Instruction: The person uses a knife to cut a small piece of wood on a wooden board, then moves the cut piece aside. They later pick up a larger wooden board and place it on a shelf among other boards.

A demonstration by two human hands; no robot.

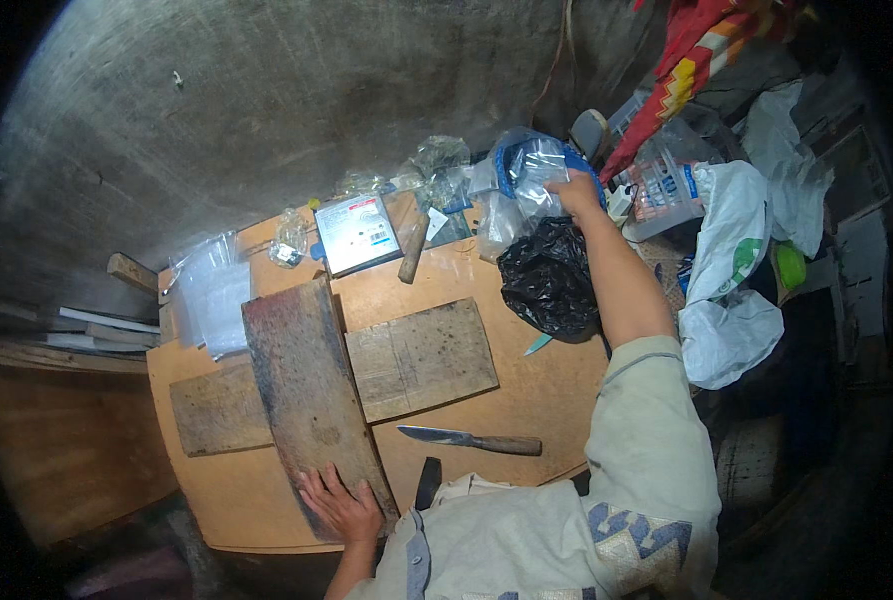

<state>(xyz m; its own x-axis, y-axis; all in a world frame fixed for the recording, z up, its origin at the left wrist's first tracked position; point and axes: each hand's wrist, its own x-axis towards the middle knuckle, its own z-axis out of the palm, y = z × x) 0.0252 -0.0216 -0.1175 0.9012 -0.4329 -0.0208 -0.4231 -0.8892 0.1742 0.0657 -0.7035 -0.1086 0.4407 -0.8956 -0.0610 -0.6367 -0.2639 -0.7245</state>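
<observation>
My left hand [344, 505] lies with fingers spread on the near end of a long, dark-stained wooden board [312, 390]. That board rests across a second wooden board [424, 360], which shows on both sides of it. My right arm stretches to the far right of the table, where my right hand [575, 194] grips a transparent plastic bag [541, 165] at a blue basin [507, 165]. Below that wrist sits a black plastic bag [550, 278]. Nearer my body lies a knife [467, 439] with a wooden handle, its blade toward the left.
A flat white box [358, 235] and a wooden handle-like piece [415, 248] lie at the back. Transparent plastic sheets [210, 295] are at the left. White sacks [727, 260] stand at the right, below a hanging red cloth [682, 85]. A grey wall [267, 100] rises behind.
</observation>
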